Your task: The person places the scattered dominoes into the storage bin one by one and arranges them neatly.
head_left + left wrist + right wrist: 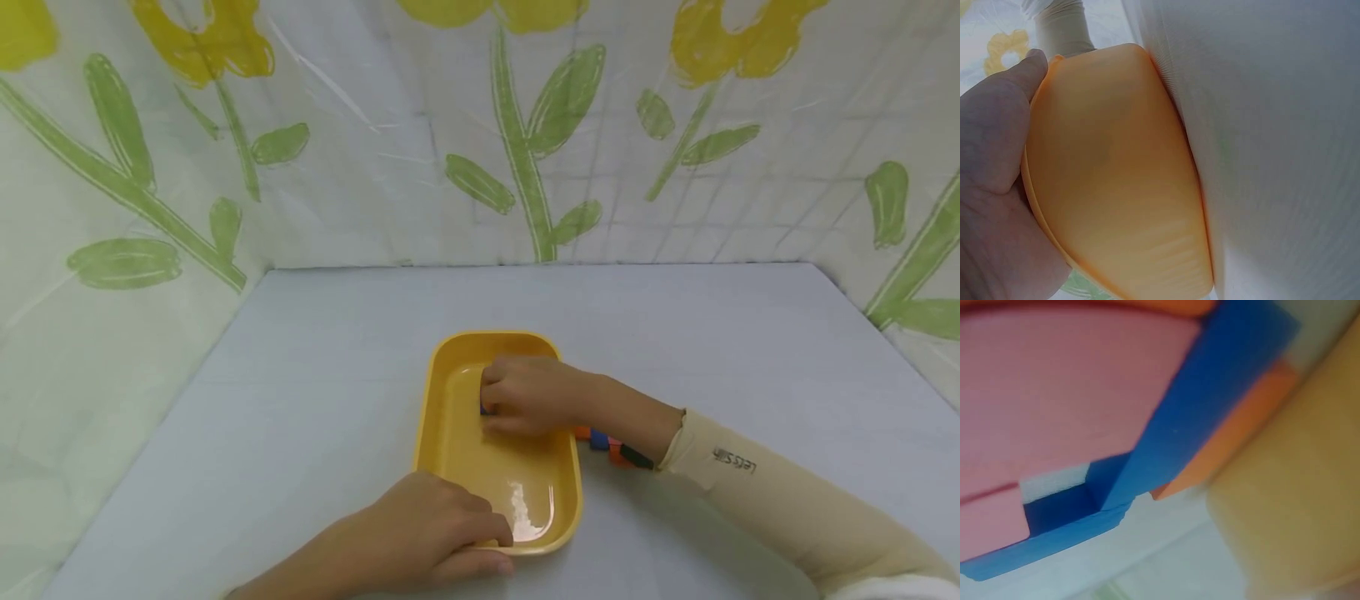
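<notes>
Yellow tray (461,454) pinched in my left fingers (480,527), blue block (484,407) gripped by my right fingers (498,393); yanking that forearm (637,414) back low might scatter the outside blocks (599,439), ugh.

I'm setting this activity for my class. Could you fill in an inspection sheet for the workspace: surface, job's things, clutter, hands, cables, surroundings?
Surface: pale tabletop, flat.
Job's things: yellow tray; coloured blocks outside its right side, partly hidden by the right forearm; one small blue block at the right hand.
Clutter: nothing seen.
Hands: left hand grips the tray's near end; right hand, reaching into the tray, appears to hold the blue block, mostly hidden.
Cables: nothing seen.
Surroundings: flower-print sheeting behind and on both sides.
</notes>
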The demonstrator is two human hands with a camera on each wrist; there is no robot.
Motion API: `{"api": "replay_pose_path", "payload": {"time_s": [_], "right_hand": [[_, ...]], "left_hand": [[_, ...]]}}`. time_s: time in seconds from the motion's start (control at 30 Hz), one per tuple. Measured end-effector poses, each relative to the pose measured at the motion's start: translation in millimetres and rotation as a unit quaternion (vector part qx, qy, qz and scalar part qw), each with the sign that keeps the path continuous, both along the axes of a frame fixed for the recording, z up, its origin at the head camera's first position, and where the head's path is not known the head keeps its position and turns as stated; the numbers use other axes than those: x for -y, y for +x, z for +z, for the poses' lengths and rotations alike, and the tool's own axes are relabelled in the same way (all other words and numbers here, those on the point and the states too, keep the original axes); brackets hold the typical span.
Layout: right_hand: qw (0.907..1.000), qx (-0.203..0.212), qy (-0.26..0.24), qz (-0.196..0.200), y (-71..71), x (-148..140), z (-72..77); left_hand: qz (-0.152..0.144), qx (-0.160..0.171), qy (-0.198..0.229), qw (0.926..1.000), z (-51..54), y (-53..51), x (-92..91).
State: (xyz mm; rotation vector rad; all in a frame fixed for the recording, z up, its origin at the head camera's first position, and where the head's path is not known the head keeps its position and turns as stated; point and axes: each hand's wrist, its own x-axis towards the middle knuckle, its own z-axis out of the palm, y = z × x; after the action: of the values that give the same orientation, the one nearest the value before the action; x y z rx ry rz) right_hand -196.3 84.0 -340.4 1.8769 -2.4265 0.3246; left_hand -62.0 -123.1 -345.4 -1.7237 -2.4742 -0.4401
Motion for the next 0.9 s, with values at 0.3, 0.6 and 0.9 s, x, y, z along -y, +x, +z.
{"api": "replay_pose_path", "payload": {"time_s": [0.3, 0.6, 0.9], "right_hand": [[0.9988, 0.042, 0.024, -0.003, 1.6, 1.5, 3.8], [0.9982, 0.031, 0.052, -0.002, 3.7, 4.5, 1.7], [0.9973, 0.0, 0.073, -0.005, 3.9, 7.1, 1.3]], "left_hand": [[0.002, 0.008, -0.002, 1.0, 1.3, 0.2, 0.1], [0.002, 0.016, -0.008, 0.9998, 1.4, 0.4, -0.5], [0.008, 0.035, -0.022, 0.9991, 1.6, -0.5, 0.6]]}}
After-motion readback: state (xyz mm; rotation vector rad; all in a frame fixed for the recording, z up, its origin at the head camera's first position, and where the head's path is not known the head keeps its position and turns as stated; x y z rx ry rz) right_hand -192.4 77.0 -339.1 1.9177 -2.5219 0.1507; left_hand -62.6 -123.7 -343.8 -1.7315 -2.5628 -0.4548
